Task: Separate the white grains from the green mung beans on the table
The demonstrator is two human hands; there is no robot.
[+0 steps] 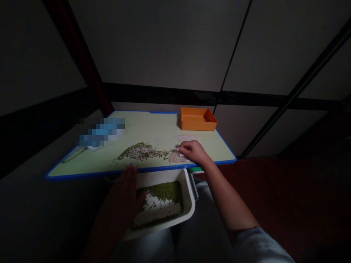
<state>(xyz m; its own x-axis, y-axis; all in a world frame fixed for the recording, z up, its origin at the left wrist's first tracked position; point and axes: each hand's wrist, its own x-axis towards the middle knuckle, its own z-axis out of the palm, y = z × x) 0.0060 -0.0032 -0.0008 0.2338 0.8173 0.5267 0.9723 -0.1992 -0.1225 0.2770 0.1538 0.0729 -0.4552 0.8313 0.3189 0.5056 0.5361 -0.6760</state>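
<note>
A pile of small green beans (pixel 141 151) lies spread on the pale green table (pixel 153 128) with a blue rim. My right hand (pixel 192 151) rests on the table just right of the pile, fingers curled, pressing on a thin pale sheet (pixel 175 157). Below the table's near edge a white tray (pixel 189 204) holding more green beans (pixel 166 190) sits on my lap. My left hand (pixel 124 199) grips the tray's left rim, thumb inside it.
An orange box (pixel 197 119) stands at the table's far right corner. A blurred blue object (pixel 100 132) lies at the far left, with a white item beneath it. Dark wall panels rise behind the table; a dark red floor lies to the right.
</note>
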